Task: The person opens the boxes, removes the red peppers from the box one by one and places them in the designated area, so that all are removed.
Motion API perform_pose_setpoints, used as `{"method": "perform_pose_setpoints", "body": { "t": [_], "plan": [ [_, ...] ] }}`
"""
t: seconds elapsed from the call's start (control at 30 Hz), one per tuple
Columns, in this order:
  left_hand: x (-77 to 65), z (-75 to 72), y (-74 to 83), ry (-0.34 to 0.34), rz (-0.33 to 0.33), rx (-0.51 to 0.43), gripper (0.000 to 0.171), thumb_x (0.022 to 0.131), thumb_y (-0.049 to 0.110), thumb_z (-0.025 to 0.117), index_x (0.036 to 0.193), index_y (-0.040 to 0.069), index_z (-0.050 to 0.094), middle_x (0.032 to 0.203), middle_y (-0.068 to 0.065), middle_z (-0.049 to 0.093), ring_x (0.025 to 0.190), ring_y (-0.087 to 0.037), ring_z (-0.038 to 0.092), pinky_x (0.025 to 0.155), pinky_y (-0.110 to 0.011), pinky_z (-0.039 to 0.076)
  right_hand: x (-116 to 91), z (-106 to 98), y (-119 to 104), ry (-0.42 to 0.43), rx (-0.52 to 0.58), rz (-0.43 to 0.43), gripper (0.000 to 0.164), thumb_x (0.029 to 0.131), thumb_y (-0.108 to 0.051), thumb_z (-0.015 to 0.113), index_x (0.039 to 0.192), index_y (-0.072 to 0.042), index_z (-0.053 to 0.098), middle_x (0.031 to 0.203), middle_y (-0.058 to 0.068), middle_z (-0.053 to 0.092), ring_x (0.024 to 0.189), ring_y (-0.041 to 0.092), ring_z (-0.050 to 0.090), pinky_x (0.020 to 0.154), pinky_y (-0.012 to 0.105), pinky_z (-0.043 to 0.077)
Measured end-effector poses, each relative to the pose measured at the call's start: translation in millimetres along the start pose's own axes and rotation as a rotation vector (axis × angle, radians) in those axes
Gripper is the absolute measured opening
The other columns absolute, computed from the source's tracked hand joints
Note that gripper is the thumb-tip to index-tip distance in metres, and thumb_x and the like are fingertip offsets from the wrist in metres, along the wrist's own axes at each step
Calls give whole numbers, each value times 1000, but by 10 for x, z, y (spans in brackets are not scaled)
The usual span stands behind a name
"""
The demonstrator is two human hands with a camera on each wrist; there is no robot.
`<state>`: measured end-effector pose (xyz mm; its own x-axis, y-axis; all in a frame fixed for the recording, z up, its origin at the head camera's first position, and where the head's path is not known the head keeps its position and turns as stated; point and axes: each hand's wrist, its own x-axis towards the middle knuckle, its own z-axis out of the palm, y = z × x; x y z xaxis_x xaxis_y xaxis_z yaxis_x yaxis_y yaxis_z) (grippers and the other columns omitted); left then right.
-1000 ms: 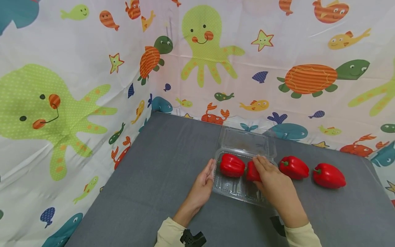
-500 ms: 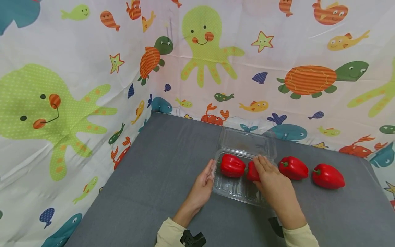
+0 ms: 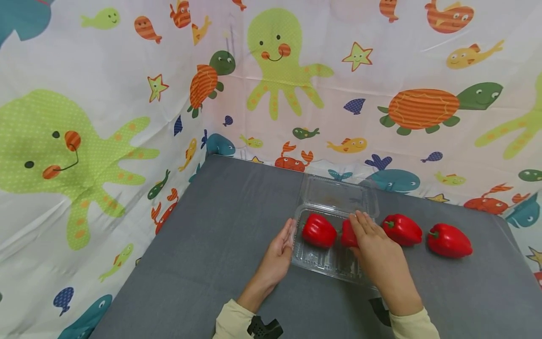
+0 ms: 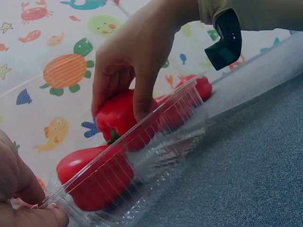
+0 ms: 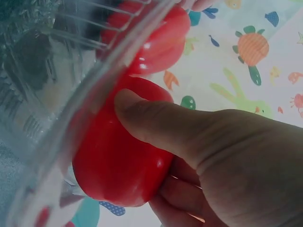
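Observation:
A clear plastic clamshell container point(image 3: 322, 264) lies with its lid point(image 3: 334, 190) folded back. One red bell pepper point(image 3: 319, 230) rests in its left part. A second red bell pepper point(image 5: 125, 156) is gripped by my right hand point(image 3: 383, 261), thumb on one side and fingers on the other, in the right part of the container. In the head view that hand hides much of this pepper. At the container's left edge is my left hand point(image 3: 275, 256); the left wrist view shows its thumb and fingers pinching the rim point(image 4: 71, 182).
Two more red bell peppers lie right of the container, a nearer one point(image 3: 402, 230) and a farther one point(image 3: 450, 240). A grey cloth point(image 3: 203, 245) covers the table. Behind and to the left hangs a sea-animal curtain point(image 3: 322, 28).
The pepper in the left part has turned a little in place. The gripped pepper has shifted slightly to the right with my right hand. My left hand stays at the container's edge.

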<state>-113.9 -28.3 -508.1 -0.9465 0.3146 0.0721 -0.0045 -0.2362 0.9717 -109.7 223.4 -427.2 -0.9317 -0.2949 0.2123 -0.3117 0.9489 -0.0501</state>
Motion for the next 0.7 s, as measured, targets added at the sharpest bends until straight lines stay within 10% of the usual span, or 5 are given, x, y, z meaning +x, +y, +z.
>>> {"method": "perform_pose_setpoints", "body": {
  "t": [0.7],
  "plan": [
    [3, 16, 2, 11, 10, 1, 64, 107, -13, 29, 167, -4, 8, 176, -16, 15, 162, -24, 12, 128, -34, 14, -67, -148, 168, 62, 57, 8, 97, 71, -13, 98, 153, 2, 50, 152, 30, 53, 139, 50, 52, 94, 66, 54]
  ]
}}
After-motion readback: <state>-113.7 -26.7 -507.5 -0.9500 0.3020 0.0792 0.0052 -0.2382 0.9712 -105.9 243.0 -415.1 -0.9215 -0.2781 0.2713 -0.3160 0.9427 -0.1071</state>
